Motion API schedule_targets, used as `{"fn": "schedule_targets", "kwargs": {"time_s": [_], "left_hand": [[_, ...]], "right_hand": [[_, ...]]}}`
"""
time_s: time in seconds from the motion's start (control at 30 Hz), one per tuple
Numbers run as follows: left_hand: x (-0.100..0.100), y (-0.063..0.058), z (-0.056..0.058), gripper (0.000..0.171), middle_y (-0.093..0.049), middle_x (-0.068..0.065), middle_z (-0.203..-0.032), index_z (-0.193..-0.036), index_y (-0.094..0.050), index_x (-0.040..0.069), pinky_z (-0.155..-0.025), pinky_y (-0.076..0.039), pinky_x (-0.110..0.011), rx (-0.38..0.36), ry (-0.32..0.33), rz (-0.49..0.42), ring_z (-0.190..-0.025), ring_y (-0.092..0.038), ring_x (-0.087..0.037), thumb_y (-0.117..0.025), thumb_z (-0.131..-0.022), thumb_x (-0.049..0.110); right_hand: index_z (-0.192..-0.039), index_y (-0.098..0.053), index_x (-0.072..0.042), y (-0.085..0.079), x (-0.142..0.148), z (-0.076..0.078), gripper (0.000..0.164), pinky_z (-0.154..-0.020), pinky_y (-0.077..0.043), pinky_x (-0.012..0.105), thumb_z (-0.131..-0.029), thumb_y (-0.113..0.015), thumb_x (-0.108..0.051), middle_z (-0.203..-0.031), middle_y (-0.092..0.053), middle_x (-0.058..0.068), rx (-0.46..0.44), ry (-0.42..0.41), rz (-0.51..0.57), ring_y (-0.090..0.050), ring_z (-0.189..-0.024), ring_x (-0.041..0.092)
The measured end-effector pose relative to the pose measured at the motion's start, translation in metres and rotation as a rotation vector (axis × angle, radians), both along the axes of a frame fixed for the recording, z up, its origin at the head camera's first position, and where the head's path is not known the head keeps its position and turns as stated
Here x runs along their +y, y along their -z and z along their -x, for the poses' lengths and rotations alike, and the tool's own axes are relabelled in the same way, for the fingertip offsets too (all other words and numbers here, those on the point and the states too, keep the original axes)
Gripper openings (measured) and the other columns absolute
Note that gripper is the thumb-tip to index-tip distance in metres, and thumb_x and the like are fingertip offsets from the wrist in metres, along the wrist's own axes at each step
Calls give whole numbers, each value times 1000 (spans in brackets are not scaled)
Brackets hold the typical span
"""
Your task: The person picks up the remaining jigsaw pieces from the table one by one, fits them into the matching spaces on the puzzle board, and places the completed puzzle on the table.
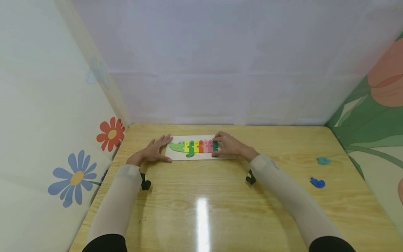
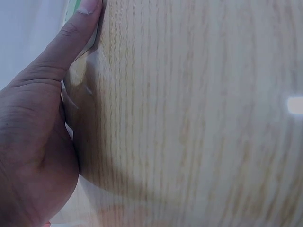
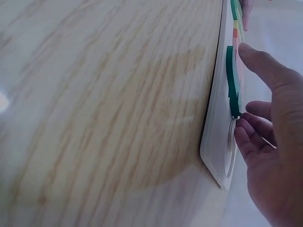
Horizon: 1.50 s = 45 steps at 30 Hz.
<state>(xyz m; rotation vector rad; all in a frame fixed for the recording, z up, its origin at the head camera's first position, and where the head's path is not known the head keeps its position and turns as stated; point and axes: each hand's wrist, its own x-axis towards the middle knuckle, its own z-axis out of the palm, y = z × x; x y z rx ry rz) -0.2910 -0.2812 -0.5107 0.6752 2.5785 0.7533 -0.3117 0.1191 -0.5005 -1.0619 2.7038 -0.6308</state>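
Observation:
A white puzzle board (image 1: 204,157) lies near the table's back edge, bearing a crocodile of colored pieces from a green head (image 1: 177,147) through yellow, orange and pink sections. My left hand (image 1: 154,150) spreads fingers and thumb around the board's left end, the thumb at its front corner. At the crocodile's right end, my right hand (image 1: 231,144) pinches a dark green puzzle piece (image 3: 232,75) between thumb and fingers. In the right wrist view the piece sits along the board, with its lower end at my fingertips. A curved outline shows on the board beside it.
Toward the right side of the wooden table (image 1: 176,210) lie a teal puzzle piece (image 1: 323,160) and a blue puzzle piece (image 1: 317,182). A pale curtain (image 1: 201,98) hangs behind the table, and flower-printed panels flank it on both sides.

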Motion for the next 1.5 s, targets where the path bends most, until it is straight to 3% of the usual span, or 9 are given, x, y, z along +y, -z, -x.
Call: {"fn": "schedule_targets", "kwargs": {"time_s": [0.37, 0.97, 1.5], "left_hand": [[0, 3, -2, 113, -2, -19, -178, -170, -15, 7, -125, 9, -69, -7, 0, 7, -163, 6, -45, -83, -91, 48], [-1, 1, 0, 112, -3, -20, -177, -170, -15, 5, -125, 9, -69, -3, -3, 8, -162, 6, -45, -84, -91, 45], [0, 1, 0, 112, -2, -20, -178, -170, -14, 5, -125, 9, -69, -3, -1, 17, -162, 6, -45, -83, -91, 45]], "right_hand": [[-145, -61, 3, 0, 12, -2, 86, -116, -46, 49, -86, -86, -54, -144, -60, 20, -14, 22, -6, -56, -134, 35], [-147, -58, 4, -12, 34, -4, 82, -117, -44, 54, -88, -86, -46, -147, -58, 24, 3, 44, -9, -55, -136, 40], [-143, -62, 5, -17, 55, -15, 77, -112, -50, 53, -88, -87, -42, -141, -63, 24, 20, 63, 8, -61, -128, 39]]}}
